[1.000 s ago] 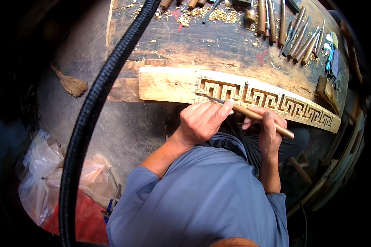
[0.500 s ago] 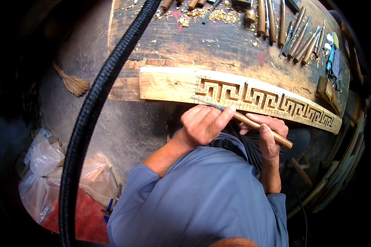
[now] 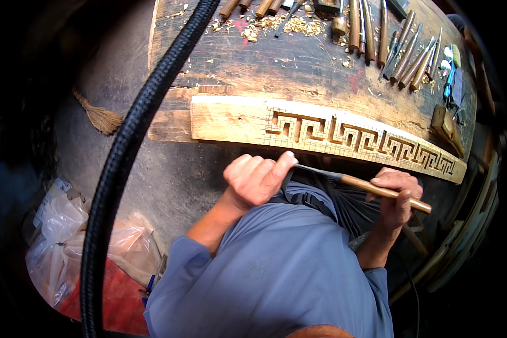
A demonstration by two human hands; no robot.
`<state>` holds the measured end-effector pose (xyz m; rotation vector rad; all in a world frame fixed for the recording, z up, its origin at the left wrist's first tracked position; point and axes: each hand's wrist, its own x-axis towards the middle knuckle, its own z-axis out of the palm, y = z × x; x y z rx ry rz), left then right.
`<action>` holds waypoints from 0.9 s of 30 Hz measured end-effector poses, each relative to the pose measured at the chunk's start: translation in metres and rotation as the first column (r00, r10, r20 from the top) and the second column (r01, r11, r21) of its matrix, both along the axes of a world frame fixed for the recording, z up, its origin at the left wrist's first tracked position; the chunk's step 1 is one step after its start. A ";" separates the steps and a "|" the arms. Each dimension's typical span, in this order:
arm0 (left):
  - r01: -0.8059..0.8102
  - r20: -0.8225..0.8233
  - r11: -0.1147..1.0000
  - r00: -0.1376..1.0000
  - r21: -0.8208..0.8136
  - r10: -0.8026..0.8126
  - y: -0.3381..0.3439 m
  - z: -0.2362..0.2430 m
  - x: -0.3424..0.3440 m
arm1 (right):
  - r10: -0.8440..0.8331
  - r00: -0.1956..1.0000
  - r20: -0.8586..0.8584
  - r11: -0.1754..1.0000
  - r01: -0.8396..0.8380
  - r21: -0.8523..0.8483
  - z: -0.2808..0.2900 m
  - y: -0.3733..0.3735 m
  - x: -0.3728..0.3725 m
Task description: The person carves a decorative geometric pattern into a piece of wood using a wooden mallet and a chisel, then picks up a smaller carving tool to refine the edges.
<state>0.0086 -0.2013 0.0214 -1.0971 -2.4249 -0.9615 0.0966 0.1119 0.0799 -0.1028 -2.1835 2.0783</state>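
Note:
My right hand (image 3: 397,194) is closed around the wooden handle of a chisel (image 3: 372,187), held over my lap below the workbench edge. Its thin metal blade points left, with its tip close by the thumb of my left hand (image 3: 256,179). The left fingers are curled; a dark strap-like piece runs down beside the thumb, and what lies inside the fist is hidden. Just beyond both hands, a long pale board (image 3: 225,119) lies along the bench's near edge. A stepped, maze-like pattern is cut into it over a pencilled grid; its left end is uncut.
Several wooden-handled chisels (image 3: 414,59) lie across the far right of the workbench (image 3: 253,65), among wood shavings (image 3: 304,25). A mallet-like wooden block (image 3: 448,129) sits at the right. A thick black braided cable (image 3: 135,135) crosses the left. A hand broom (image 3: 99,117) and plastic bags (image 3: 62,242) lie on the floor.
The chisel has drawn back from the board, rightward and toward me, with my right hand. My left hand has shifted left and come off the chisel's shank, now by its tip.

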 end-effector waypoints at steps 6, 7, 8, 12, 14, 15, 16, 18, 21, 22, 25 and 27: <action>-0.124 -0.027 0.992 0.992 -0.027 0.123 -0.026 -0.004 -0.019 | -0.383 0.923 -0.030 0.922 0.379 -0.080 -0.005 0.028 0.018; -0.126 -0.025 0.992 0.992 0.028 0.127 -0.023 -0.007 -0.023 | -0.397 0.917 -0.041 0.915 0.392 -0.095 -0.005 0.032 0.018; -0.136 -0.028 0.987 0.990 0.082 0.138 -0.019 -0.008 -0.029 | -0.451 0.892 -0.029 0.890 0.447 -0.090 -0.001 0.030 0.008; -0.072 -0.008 0.989 0.997 0.129 0.073 0.002 -0.008 -0.037 | -0.489 0.842 -0.227 0.814 0.534 0.228 0.016 0.022 -0.045; -0.118 0.014 0.974 0.993 0.194 0.117 0.011 -0.015 -0.042 | -0.457 0.850 -0.262 0.795 0.522 0.310 0.023 0.014 -0.079; -0.137 0.028 0.965 0.991 0.225 0.134 0.015 -0.020 -0.044 | -0.394 0.862 -0.320 0.807 0.491 0.328 0.024 0.013 -0.098; -0.213 0.104 0.941 0.976 0.262 0.192 0.015 -0.022 -0.042 | -0.328 0.869 -0.370 0.819 0.457 0.347 0.023 0.013 -0.115; -0.363 0.275 0.875 0.919 0.321 0.281 0.020 -0.027 -0.037 | -0.233 0.882 -0.410 0.747 0.432 0.506 0.022 0.018 -0.141; -0.366 0.338 0.864 0.907 0.345 0.250 0.015 -0.028 -0.036 | -0.060 0.897 -0.438 0.649 0.368 0.666 0.020 0.025 -0.175; -0.377 0.370 0.855 0.897 0.356 0.242 0.014 -0.026 -0.035 | -0.014 0.927 -0.375 0.576 0.314 0.754 0.023 0.025 -0.180; -0.408 0.424 0.837 0.873 0.365 0.241 0.016 -0.024 -0.035 | 0.048 0.941 -0.334 0.572 0.249 0.782 0.016 0.032 -0.194; -0.417 0.421 0.832 0.871 0.366 0.251 0.016 -0.027 -0.035 | 0.072 0.961 -0.266 0.549 0.185 0.815 0.015 0.032 -0.198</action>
